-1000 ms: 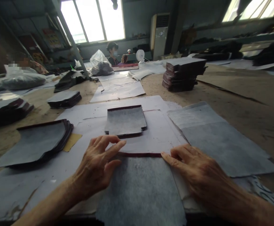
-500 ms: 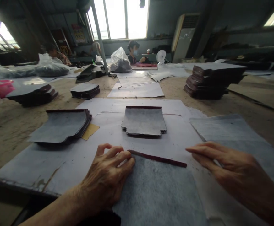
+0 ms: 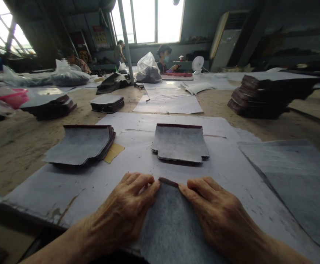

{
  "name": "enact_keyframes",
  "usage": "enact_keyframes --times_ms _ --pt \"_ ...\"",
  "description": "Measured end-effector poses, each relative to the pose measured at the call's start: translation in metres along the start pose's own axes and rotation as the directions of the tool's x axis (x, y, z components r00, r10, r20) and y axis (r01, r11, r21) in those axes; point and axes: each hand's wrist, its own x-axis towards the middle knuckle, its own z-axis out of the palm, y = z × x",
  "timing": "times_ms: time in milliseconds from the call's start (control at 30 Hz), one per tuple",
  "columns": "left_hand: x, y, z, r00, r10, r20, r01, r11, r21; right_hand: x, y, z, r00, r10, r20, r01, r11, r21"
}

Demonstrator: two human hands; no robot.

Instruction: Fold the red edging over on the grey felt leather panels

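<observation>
Left grip point(image 3: 125, 207) and right grip point(image 3: 217, 207) curled at the dark top edge point(image 3: 168, 182) of a grey sheet point(image 3: 173, 223), whether pinching or pressing I cannot tell, the sheet between them over white paper point(image 3: 138, 145), notched stack point(image 3: 180, 143) beyond, curved stack point(image 3: 79, 145) to its left

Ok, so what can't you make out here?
In the head view:
Grey sheet: near end cut off by the bottom edge.
Dark red strip: right end hidden by the right hand.
Pale sheet at right: cut off by the right edge.
Middle stack: layers too thin to count.
</observation>
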Motion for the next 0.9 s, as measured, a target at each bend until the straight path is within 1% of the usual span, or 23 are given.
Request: enact_keyframes --times_ms 167,300,367,433,567,633,733,900 --pt "-0.0004 -0.0014 0.0016 0.998 0.066 -0.002 -0.066 0.996 0.062 0.0014 -0.0013 0.0017 1.0 0.001 -0.019 -0.001 1.0 -0.015" --pt "-0.003 -0.0023 0.002 0.986 0.166 -0.036 -0.161 0.981 0.111 0.001 -0.0011 0.0027 1.0 0.005 -0.015 -0.006 1.0 -0.024" --pt "-0.0033 -0.0025 0.0019 0.979 0.196 -0.052 -0.188 0.973 0.131 0.0003 -0.0013 0.0025 1.0 0.011 -0.006 -0.011 1.0 -0.025" --pt "-0.0025 -0.0023 0.0018 0.982 0.182 -0.043 -0.174 0.975 0.14 -0.0003 -0.0016 0.0023 1.0 0.012 -0.001 -0.012 1.0 -0.028" --pt "0.0007 -0.001 0.0019 0.993 0.111 0.03 -0.114 0.982 0.151 -0.0003 -0.0022 0.0028 1.0 0.004 -0.022 -0.005 0.999 -0.032" --pt "0.0014 -0.0005 0.002 0.994 0.096 0.043 -0.102 0.982 0.159 0.0003 -0.0022 0.0031 1.0 0.004 -0.019 -0.005 0.999 -0.036" --pt "0.001 -0.0004 0.002 0.994 0.101 0.034 -0.105 0.978 0.177 0.0009 -0.0017 0.0031 1.0 0.003 -0.01 -0.004 0.999 -0.047" --pt "-0.0004 -0.0002 0.0001 0.985 0.167 -0.031 -0.159 0.971 0.178 0.0012 -0.0019 0.0022 1.0 0.007 0.01 -0.006 0.997 -0.073"
